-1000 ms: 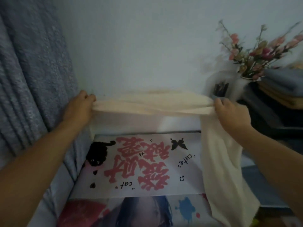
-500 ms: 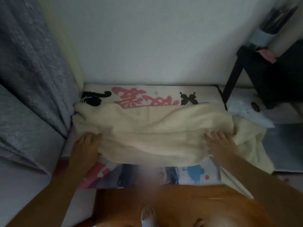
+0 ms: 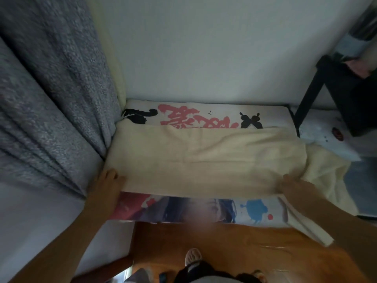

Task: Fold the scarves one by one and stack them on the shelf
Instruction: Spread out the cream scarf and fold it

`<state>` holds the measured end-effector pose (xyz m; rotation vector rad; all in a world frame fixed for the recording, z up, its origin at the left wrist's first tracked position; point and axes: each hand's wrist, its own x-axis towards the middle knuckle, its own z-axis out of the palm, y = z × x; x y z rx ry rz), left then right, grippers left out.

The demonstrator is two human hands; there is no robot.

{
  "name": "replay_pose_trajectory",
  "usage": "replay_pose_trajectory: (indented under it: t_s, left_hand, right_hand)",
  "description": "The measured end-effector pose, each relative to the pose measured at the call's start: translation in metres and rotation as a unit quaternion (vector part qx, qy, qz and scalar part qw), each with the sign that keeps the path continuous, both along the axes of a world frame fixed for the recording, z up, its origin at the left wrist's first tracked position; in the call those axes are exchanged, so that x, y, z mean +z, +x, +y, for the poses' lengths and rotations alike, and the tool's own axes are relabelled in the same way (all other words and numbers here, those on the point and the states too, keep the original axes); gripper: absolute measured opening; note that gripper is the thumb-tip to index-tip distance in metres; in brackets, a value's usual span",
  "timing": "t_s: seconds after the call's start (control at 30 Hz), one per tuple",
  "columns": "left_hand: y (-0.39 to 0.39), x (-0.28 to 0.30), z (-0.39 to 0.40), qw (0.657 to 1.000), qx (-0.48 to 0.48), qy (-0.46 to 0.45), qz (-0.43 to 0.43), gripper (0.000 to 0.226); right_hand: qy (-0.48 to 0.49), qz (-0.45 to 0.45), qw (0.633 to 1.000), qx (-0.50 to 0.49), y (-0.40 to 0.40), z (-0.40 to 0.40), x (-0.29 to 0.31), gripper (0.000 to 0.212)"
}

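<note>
A low worktop stands against the pale wall, covered in a white printed sheet with pink lettering, a black cat and a black butterfly. A cream, soft rectangular scarf lies spread across its middle, its right end spilling over the edge. Below is orange wooden floor.

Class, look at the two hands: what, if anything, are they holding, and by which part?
Both hold the cream scarf by its near edge: left hand at the left corner, right hand at the right corner.

Cream scarf lies spread flat, right end trailing.
</note>
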<state>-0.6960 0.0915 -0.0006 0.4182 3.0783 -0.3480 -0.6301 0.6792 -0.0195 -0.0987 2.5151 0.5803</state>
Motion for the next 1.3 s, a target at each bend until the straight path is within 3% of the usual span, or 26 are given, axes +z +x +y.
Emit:
replay_pose_trajectory:
  t_s: [0.07, 0.2, 0.3, 0.37, 0.43, 0.53, 0.6, 0.67, 0.73, 0.8, 0.9, 0.97, 1.03, 1.1, 1.17, 1.3]
  left_hand:
    - [0.007, -0.009, -0.002, 1.0, 0.01, -0.022, 0.002, 0.015]
    - [0.012, -0.005, 0.014, 0.998, 0.057, -0.002, 0.003, 0.019]
    - [0.014, -0.007, 0.012, 0.996, 0.089, -0.01, -0.011, 0.02]
    - [0.017, -0.01, 0.004, 0.991, 0.127, -0.02, -0.034, 0.016]
    - [0.023, -0.013, 0.0, 0.989, 0.139, -0.005, -0.049, 0.006]
    - [0.033, -0.018, 0.022, 0.993, 0.095, 0.03, -0.065, 0.04]
    - [0.032, -0.021, 0.054, 0.988, 0.043, 0.096, -0.113, 0.079]
    - [0.03, -0.026, 0.086, 0.973, 0.012, 0.131, -0.189, 0.093]
    - [0.028, -0.038, 0.099, 0.973, -0.017, 0.115, -0.198, 0.108]
    - [0.029, -0.043, 0.107, 0.968, 0.027, 0.06, -0.244, 0.115]
    - [0.025, -0.035, 0.133, 0.969, 0.098, 0.06, -0.218, 0.082]
    - [0.019, -0.024, 0.169, 0.97, 0.135, 0.065, -0.193, 0.064]
    - [0.02, -0.012, 0.218, 0.97, 0.11, 0.094, -0.196, 0.064]
    - [0.034, -0.002, 0.276, 0.959, 0.037, 0.18, -0.218, 0.065]
    - [0.06, 0.001, 0.337, 0.932, -0.032, 0.271, -0.237, 0.059]
    - [0.112, 0.002, 0.461, 0.897, -0.078, 0.378, -0.216, 0.049]
  right_hand:
    - [-0.023, 0.033, 0.999, 0.009, 0.004, -0.009, 0.011, 0.06]
    - [-0.05, 0.065, 0.996, 0.028, -0.029, -0.058, 0.038, 0.029]
    - [-0.185, 0.089, 0.978, -0.029, -0.062, -0.09, 0.032, 0.044]
    - [-0.237, 0.047, 0.968, -0.066, -0.071, -0.104, 0.017, 0.059]
    - [-0.217, -0.011, 0.972, -0.094, -0.069, -0.11, 0.0, 0.064]
    - [-0.189, -0.02, 0.968, -0.163, -0.059, -0.101, -0.014, 0.067]
    - [-0.18, -0.006, 0.966, -0.188, -0.054, -0.09, -0.015, 0.068]
    - [-0.174, -0.012, 0.969, -0.178, -0.051, -0.076, -0.011, 0.071]
    - [-0.215, -0.004, 0.962, -0.17, -0.05, -0.062, -0.003, 0.073]
    - [-0.283, 0.083, 0.939, -0.177, -0.043, -0.053, 0.01, 0.067]
    - [-0.352, 0.308, 0.855, -0.223, -0.016, -0.031, 0.024, 0.046]
    - [-0.353, 0.403, 0.798, -0.275, 0.011, -0.003, 0.03, 0.037]
    - [-0.325, 0.449, 0.754, -0.351, 0.04, 0.034, 0.03, 0.035]
    - [-0.291, 0.445, 0.736, -0.419, 0.07, 0.077, 0.02, 0.038]
    - [-0.291, 0.366, 0.74, -0.483, 0.088, 0.118, 0.009, 0.045]
    - [-0.379, 0.244, 0.701, -0.553, 0.08, 0.16, 0.011, 0.045]
